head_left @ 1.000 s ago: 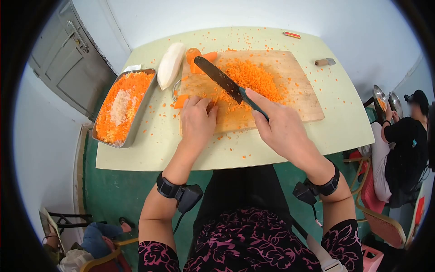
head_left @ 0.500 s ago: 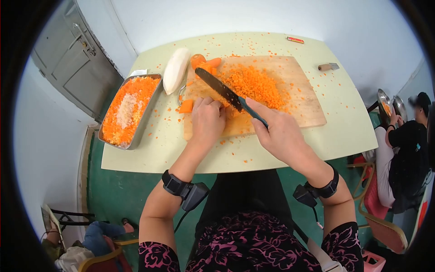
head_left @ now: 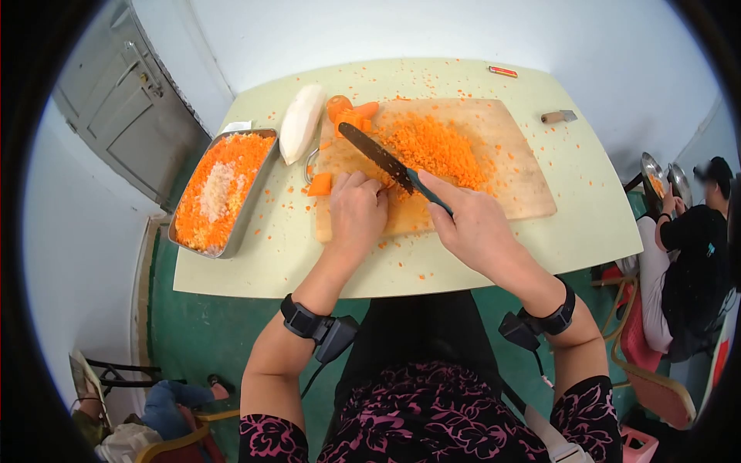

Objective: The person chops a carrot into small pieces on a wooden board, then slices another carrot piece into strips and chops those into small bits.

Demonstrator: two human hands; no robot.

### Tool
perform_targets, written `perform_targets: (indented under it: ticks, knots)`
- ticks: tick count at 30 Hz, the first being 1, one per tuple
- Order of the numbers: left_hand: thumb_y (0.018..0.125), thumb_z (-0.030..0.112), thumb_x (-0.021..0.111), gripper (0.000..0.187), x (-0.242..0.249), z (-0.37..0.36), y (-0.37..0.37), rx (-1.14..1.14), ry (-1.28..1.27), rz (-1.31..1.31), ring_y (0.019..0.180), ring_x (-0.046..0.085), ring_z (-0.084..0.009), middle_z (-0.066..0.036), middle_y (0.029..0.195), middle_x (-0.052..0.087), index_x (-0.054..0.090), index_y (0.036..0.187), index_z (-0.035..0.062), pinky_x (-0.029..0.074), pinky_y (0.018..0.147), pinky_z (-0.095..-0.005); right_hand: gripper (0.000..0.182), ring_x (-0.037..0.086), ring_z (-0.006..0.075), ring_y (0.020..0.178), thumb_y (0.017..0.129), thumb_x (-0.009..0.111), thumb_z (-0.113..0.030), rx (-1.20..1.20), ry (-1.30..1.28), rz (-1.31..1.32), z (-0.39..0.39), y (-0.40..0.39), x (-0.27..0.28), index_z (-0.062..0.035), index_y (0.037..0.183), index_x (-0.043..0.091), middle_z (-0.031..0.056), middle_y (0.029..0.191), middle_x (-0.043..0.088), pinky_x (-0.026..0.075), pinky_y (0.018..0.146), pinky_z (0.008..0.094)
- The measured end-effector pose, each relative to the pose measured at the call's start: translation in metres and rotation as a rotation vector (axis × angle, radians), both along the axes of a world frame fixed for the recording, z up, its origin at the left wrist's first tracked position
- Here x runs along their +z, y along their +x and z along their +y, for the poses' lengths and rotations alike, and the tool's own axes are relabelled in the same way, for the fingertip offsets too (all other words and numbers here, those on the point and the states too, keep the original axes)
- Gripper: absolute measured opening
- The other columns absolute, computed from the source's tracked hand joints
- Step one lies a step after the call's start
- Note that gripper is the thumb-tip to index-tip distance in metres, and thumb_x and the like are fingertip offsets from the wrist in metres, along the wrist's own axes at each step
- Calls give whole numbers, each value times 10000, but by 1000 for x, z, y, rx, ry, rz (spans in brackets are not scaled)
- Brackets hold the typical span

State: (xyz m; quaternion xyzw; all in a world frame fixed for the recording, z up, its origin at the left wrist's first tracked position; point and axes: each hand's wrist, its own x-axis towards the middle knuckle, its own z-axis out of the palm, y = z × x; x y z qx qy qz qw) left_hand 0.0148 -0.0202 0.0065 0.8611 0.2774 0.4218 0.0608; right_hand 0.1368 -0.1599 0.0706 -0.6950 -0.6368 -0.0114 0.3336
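Note:
My right hand [head_left: 467,216] grips the dark green handle of a kitchen knife [head_left: 377,154], its dark blade slanting up and left over the wooden cutting board [head_left: 509,181]. My left hand [head_left: 357,204] is closed on the board, fingertips curled beside the blade on a carrot piece that they mostly hide. Just left of those fingers lies an orange carrot chunk [head_left: 319,184]. Beyond the blade spreads a heap of chopped carrot [head_left: 440,150]. A carrot [head_left: 338,106] and several cut pieces sit at the board's far left corner.
A peeled white radish [head_left: 301,123] lies left of the board. Beside it stands a metal tray [head_left: 245,224] of chopped carrot with a pale heap on top. A wooden-handled blade [head_left: 557,117] and a small red packet [head_left: 502,71] lie farther back. Two other people sit nearby.
The view has shifted very slightly. The knife and both hands keep nearly the same places on the board, with the knife still in my right hand.

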Motion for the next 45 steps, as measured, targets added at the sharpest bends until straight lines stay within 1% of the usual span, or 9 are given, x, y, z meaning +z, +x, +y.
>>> perform_targets:
  ticks: [4, 7, 13, 21, 24, 33, 36, 40, 45]
  knots:
    - [663, 22, 675, 49, -1, 0, 1, 24, -9, 13, 740, 541, -290, -128, 715, 586, 671, 706, -2, 452, 689, -370, 390, 597, 355, 650, 832, 567, -77, -8, 24, 56, 0, -4, 5, -65, 1221, 560, 203, 759, 614, 474, 602, 405]
    - [665, 22, 674, 47, 0, 1, 2, 23, -8, 6, 741, 543, -291, -132, 719, 588, 672, 705, -3, 452, 691, -371, 386, 611, 330, 659, 831, 554, -96, -8, -74, -26, 3, -2, 2, -24, 1210, 546, 177, 692, 612, 478, 605, 430]
    - [676, 25, 675, 38, -2, 0, 0, 2, -5, -28, 734, 541, -292, -130, 714, 590, 673, 702, -3, 451, 693, -369, 386, 614, 332, 653, 829, 553, -94, 17, 31, 17, 3, -6, 3, -34, 1210, 551, 168, 687, 613, 478, 603, 432]
    - [694, 4, 664, 38, 5, 1, -8, 9, -67, -111, 747, 548, -286, -127, 728, 601, 685, 725, 2, 454, 711, -367, 373, 618, 330, 678, 834, 552, -100, 8, -14, 7, -1, -9, 10, -40, 1201, 555, 172, 717, 617, 480, 611, 438]
    - [704, 7, 662, 60, 7, 12, -21, 117, -164, -126, 759, 547, -281, -118, 745, 608, 694, 755, 8, 453, 724, -362, 387, 617, 330, 679, 835, 552, -101, 11, -42, -36, -1, -9, 4, -46, 1218, 543, 172, 716, 616, 480, 607, 437]
    - [746, 71, 672, 126, 11, 17, -31, 312, -31, -49, 845, 530, -288, -106, 854, 620, 701, 845, -1, 447, 779, -358, 387, 607, 330, 658, 829, 560, -104, -4, -5, -77, -1, -8, -2, -60, 1213, 554, 172, 715, 611, 482, 598, 431]
    - [735, 99, 690, 159, 10, 16, -34, 273, -161, 26, 855, 521, -290, -110, 872, 624, 697, 856, -3, 445, 791, -360, 391, 610, 327, 664, 825, 562, -105, -26, -16, -30, -2, -7, 4, -60, 1212, 555, 166, 720, 615, 484, 598, 431]
    - [723, 117, 706, 189, 11, 13, -34, 237, -140, 114, 863, 523, -290, -110, 883, 629, 697, 869, -2, 441, 797, -358, 384, 617, 331, 675, 821, 564, -108, -25, -3, -74, 0, -2, 1, -65, 1203, 564, 162, 732, 629, 486, 600, 435]
    - [715, 117, 714, 218, 9, 12, -33, 171, -112, 111, 867, 523, -289, -114, 896, 633, 693, 898, 0, 435, 807, -359, 360, 617, 338, 667, 824, 560, -103, -82, -15, 43, -3, 2, 15, -68, 1181, 580, 168, 737, 637, 482, 599, 440]
